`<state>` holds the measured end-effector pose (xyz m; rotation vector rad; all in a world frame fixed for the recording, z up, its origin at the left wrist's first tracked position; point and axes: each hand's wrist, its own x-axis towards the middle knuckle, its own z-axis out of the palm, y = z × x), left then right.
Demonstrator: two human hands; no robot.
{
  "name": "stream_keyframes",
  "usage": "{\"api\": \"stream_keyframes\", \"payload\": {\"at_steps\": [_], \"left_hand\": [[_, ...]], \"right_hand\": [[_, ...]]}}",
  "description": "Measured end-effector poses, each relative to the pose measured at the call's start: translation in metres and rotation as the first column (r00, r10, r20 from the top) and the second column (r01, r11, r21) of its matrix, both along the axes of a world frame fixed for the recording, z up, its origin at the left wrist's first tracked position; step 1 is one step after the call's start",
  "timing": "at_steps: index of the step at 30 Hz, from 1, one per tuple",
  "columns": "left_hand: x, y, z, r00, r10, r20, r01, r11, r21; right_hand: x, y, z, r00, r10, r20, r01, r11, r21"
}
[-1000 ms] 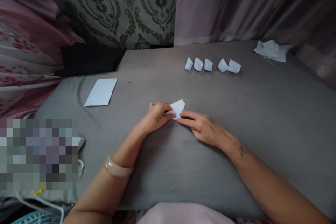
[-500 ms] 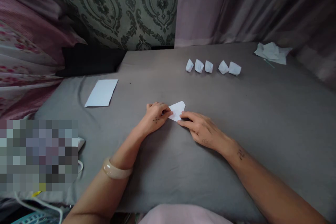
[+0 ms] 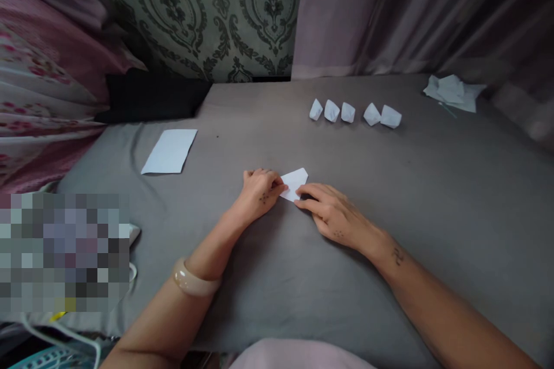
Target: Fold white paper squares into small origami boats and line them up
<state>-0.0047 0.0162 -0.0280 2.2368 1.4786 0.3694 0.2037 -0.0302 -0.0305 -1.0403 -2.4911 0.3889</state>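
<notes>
A small white folded paper lies on the grey cloth-covered surface in front of me. My left hand, fingers curled, pins the paper's left edge down. My right hand rests on the cloth with its fingertips pressed against the paper's lower right edge. A pale bangle sits on my left wrist.
Several small folded white paper pieces stand in a row further back. A flat white sheet lies to the left. Crumpled white paper sits at the back right. A black cushion and curtains border the far side.
Both hands have stayed on the folded paper with only slight finger shifts. The view has drifted a little.
</notes>
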Motion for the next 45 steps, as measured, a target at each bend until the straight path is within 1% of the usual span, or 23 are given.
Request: {"api": "stream_keyframes", "payload": {"at_steps": [5,9,16,20,23,31,36,41,45], "left_hand": [[0.001,0.0,-0.004,1.0,0.005,-0.015,-0.005,1.0,0.024],[0.001,0.001,-0.008,1.0,0.012,-0.027,-0.011,0.999,0.04],[0.0,0.0,-0.007,1.0,-0.007,-0.012,0.007,0.998,0.054],[-0.001,0.002,-0.01,1.0,-0.009,-0.009,0.01,0.998,0.061],[-0.001,0.004,-0.012,1.0,-0.011,-0.016,0.012,0.998,0.06],[0.0,0.004,-0.011,1.0,-0.009,-0.008,0.01,0.998,0.061],[0.0,0.003,-0.011,1.0,-0.007,-0.019,0.008,0.998,0.064],[0.002,0.002,-0.01,0.999,0.012,-0.034,-0.01,0.998,0.058],[0.005,0.002,-0.01,0.998,0.029,-0.047,-0.027,0.998,0.058]], "right_hand": [[0.0,0.003,0.001,0.999,0.038,0.019,-0.038,0.999,0.019],[0.001,0.007,0.002,0.999,0.053,0.012,-0.053,0.999,-0.006],[0.005,0.01,-0.002,0.997,0.03,-0.076,-0.035,0.998,-0.06],[0.006,0.011,-0.004,0.993,-0.006,-0.12,-0.007,0.994,-0.111],[0.006,0.011,-0.003,0.992,-0.026,-0.125,0.01,0.992,-0.126],[0.006,0.01,-0.001,0.997,0.048,-0.062,-0.052,0.996,-0.066],[0.005,0.009,-0.003,0.998,0.056,-0.01,-0.056,0.998,-0.017],[0.0,0.009,0.001,0.997,0.067,0.047,-0.068,0.998,0.013],[-0.002,0.012,0.004,0.994,0.103,0.041,-0.105,0.993,0.048]]}}
